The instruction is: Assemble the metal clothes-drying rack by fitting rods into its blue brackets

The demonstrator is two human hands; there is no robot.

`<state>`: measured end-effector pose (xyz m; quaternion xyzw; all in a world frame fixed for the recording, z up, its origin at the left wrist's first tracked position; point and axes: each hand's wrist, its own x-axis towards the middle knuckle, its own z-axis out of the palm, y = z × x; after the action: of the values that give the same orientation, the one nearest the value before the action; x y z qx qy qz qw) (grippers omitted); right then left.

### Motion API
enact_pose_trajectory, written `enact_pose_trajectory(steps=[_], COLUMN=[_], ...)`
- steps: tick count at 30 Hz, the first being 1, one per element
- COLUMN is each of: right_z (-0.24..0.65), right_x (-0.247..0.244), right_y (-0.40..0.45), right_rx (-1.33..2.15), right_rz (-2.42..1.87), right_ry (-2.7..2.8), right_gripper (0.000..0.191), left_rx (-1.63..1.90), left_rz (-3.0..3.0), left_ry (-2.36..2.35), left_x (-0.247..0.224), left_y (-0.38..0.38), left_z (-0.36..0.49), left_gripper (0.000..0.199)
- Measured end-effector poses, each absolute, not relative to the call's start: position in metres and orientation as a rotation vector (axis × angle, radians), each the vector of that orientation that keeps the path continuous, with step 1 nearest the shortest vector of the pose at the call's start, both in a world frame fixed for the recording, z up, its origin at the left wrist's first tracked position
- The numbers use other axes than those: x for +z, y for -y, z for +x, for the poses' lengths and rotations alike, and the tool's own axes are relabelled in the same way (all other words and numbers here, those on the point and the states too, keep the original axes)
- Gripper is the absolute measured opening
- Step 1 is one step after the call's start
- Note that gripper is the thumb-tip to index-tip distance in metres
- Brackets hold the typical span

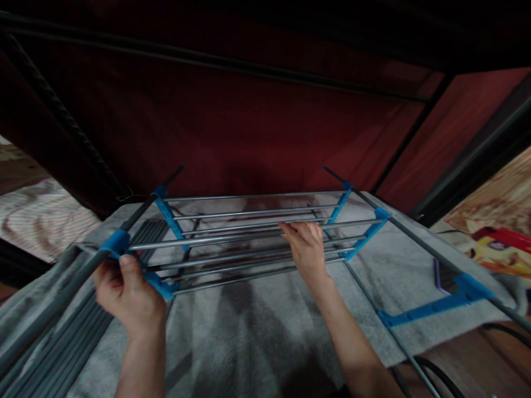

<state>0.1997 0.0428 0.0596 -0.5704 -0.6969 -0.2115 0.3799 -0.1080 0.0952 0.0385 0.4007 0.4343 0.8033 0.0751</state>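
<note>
A rack frame of grey tubes and blue plastic brackets stands on a grey fleecy blanket (257,326). At the left, my left hand (135,301) is closed on a blue bracket (115,243) where it joins a long grey side tube (74,282). Its fingertips are partly hidden behind the bracket. My right hand (307,251) bends over a thin grey rod (224,239) that spans between the left and right brackets, with its fingers wrapped on it. Several more rods run across behind and below. Nearer me on the right, another blue bracket (435,304) carries no rods.
A bundle of loose grey rods (70,337) lies on the blanket at left. At right are a dark flat object with a pale rim (444,276), a red and yellow package (504,249) and a black cable (440,376). Dark red panels (249,121) stand behind the rack.
</note>
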Motion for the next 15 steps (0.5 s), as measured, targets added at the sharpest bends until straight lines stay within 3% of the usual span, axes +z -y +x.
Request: enact_pose_trajectory(steps=[15], right_z=[0.1916], right_x=[0.0588], right_y=[-0.0487], right_rx=[-0.532], right_rz=[-1.398], right_ry=[1.713], right_gripper=[0.024], left_rx=[2.397], left_rz=[1.108], left_ry=[-1.388], left_x=[0.0318], left_y=[-0.1012], left_z=[-0.1119], left_gripper=[0.030])
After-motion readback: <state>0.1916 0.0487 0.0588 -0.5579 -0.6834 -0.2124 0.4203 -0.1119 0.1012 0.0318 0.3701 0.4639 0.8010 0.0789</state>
